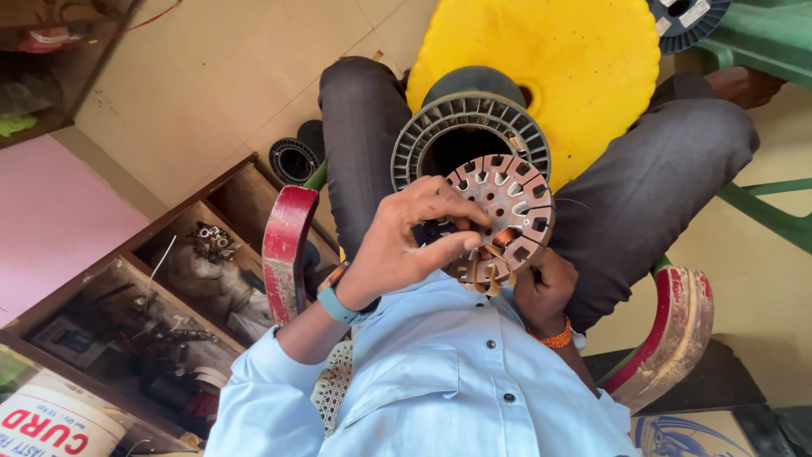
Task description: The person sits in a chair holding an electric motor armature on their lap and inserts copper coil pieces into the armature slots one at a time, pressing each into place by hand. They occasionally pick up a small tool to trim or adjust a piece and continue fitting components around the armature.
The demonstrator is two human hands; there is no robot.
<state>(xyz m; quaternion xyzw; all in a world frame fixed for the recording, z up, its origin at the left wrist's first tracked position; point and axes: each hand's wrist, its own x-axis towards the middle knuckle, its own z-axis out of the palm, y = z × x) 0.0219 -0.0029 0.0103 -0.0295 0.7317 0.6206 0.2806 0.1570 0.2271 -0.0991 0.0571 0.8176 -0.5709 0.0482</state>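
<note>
- Left hand (397, 245), blue band at the wrist, centre of frame: thumb and forefinger pinched closed on the near rim of the stator core (512, 199); any wire between them is too fine to see.
- Stator core sits over the lap, one copper coil (505, 237) wound, the other slots bare.
- Right hand (543, 288) curls under it, gripping its lower edge.

— What does the room look like?
— Beige tiled floor (228, 76), brightly and evenly lit. A pink wall (51, 228) runs along one side.
— Any furniture?
— A brown wooden shelf unit (127, 254) with open compartments crammed with metal parts and tools, a green plastic chair (761, 38) at the far edge, and a red-armed chair (288, 250) with worn paint.
</note>
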